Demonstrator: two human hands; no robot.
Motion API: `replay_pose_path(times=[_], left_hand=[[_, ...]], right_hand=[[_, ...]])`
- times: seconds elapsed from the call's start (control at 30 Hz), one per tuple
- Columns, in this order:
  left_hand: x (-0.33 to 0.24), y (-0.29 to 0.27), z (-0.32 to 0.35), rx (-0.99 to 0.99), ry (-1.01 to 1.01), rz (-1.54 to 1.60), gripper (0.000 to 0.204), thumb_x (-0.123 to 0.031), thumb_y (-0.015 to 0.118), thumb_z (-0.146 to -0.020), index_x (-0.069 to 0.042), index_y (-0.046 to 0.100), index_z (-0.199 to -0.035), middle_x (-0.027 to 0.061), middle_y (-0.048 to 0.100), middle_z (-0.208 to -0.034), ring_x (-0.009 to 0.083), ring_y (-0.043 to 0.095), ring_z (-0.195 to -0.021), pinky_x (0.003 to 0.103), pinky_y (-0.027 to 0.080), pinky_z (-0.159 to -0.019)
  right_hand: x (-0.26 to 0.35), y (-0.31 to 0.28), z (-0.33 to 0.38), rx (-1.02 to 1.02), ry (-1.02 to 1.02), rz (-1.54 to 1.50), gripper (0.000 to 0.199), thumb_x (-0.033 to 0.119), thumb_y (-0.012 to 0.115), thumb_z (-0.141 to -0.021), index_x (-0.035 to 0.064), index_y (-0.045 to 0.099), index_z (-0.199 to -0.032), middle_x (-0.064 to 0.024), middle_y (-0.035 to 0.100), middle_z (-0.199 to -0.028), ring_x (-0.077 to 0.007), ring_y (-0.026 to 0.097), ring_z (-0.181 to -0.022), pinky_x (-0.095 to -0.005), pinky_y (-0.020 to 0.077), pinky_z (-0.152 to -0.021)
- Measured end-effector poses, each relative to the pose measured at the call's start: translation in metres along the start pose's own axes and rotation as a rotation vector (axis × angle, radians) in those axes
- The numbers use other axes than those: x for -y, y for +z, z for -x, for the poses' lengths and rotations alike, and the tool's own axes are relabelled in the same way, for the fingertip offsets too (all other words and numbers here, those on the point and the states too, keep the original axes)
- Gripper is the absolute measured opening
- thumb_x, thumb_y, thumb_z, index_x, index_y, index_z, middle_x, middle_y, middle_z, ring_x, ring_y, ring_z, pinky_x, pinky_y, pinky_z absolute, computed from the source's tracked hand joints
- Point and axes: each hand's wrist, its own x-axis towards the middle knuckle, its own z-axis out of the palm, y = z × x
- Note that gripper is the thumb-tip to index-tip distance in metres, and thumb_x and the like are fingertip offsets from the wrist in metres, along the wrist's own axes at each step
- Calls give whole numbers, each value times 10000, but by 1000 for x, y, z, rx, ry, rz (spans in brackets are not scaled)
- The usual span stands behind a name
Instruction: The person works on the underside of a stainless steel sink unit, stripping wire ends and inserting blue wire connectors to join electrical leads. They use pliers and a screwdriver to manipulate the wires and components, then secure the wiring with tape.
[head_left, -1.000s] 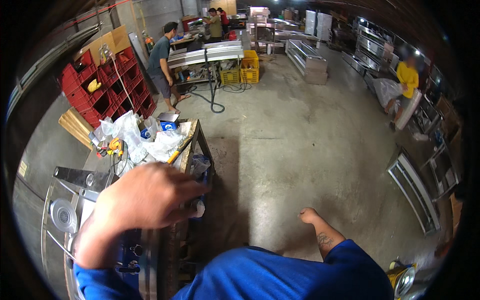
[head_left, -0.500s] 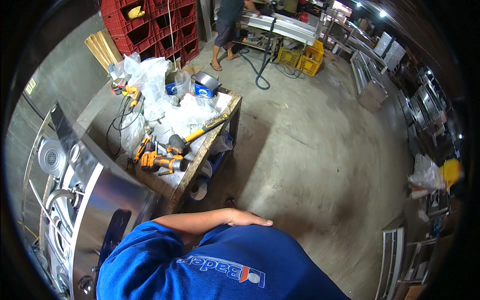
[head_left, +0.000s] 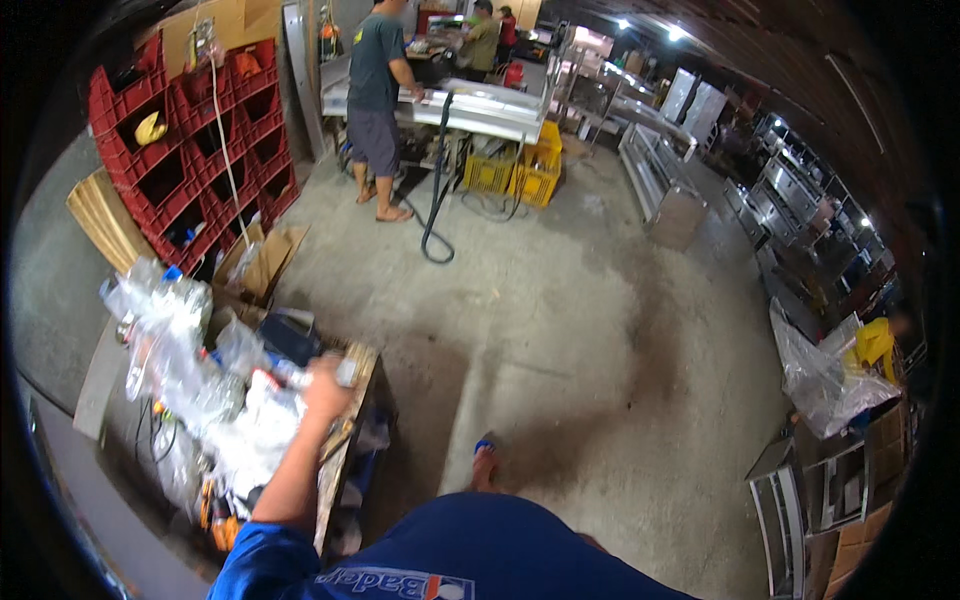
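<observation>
My left hand (head_left: 327, 388) is stretched over the far right corner of the workbench (head_left: 350, 400). Its fingers are smeared by motion, and a small pale, shiny thing (head_left: 346, 372) shows at them; whether they grip it I cannot make out. Just beyond lies a dark box-like thing (head_left: 288, 338). Clear and white plastic bags (head_left: 255, 425) heap up left of my forearm. An orange and black power tool (head_left: 226, 530) lies at the bench's near end, partly behind my sleeve. My right hand is out of view.
Red crates (head_left: 190, 150) are stacked at the far left, with an open cardboard box (head_left: 270, 262) before them. A person (head_left: 375, 90) stands at a long metal worktable (head_left: 490, 105); a black hose (head_left: 437, 190) hangs onto the floor. Yellow crates (head_left: 535, 175) and metal frames (head_left: 780, 520) stand farther right.
My left hand has left the front of my blue shirt and reached out over the workbench. The view has swung up and right; the bench sits lower left, and my foot shows stepping on the floor.
</observation>
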Motion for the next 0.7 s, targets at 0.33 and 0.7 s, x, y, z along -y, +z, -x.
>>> replay_pose_path(times=[0.33,0.7], left_hand=[[87,11,-81,-160,-877,2,1195,-630,777,-759,-87,167,-1631,257,242,-1653,537,230,-1489,529,226,-1238],[91,14,-26,-421,-1080,217,1184,-347,796,-675,-129,138,-1634,314,404,-1464,486,547,-1259,494,470,-1073]], right_hand=[[240,-157,-279,201,189,940,251,213,648,-927,75,730,-1120,-84,748,-1114,-247,723,-975,-387,560,-894],[554,-5,-489,305,-266,844,315,209,697,-937,5,685,-1176,-126,732,-1086,-225,694,-943,-346,540,-829]])
